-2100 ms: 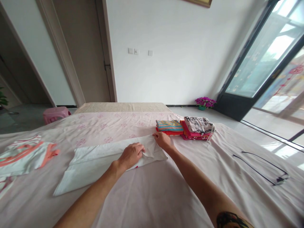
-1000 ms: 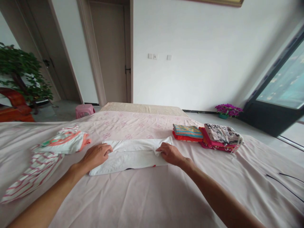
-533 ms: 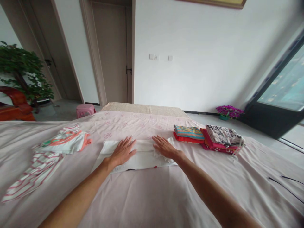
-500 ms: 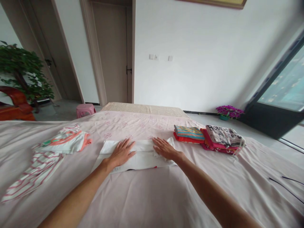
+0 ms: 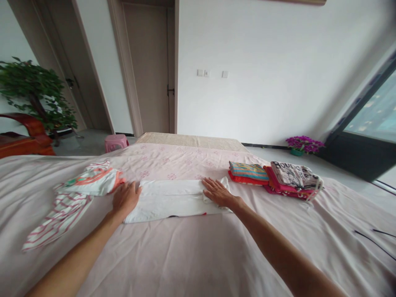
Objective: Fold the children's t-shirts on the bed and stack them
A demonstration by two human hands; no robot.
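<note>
A white garment, folded into a long flat strip, lies on the pink bedsheet. A small red mark and a dark patch show at its near edge. My right hand rests flat on the garment's right end, fingers stretched out. At the left end, my left hand is beside the garment's edge, its thumb next to the cloth. Its fingers are bent and partly hidden, and no cloth shows lifted in them. Just left of that hand lies a crumpled white garment with orange trim and red stripes.
Folded clothes stand right of the white garment: a blue-and-orange striped piece on red cloth, and a printed piece on pink cloth. Dark glasses temples show at the right edge. Beyond are a pink stool and purple flowers.
Both hands had gripped the garment's ends, then lay flat on it. My left hand has since slid left to the garment's left edge; my right hand stays flat. The view has turned left.
</note>
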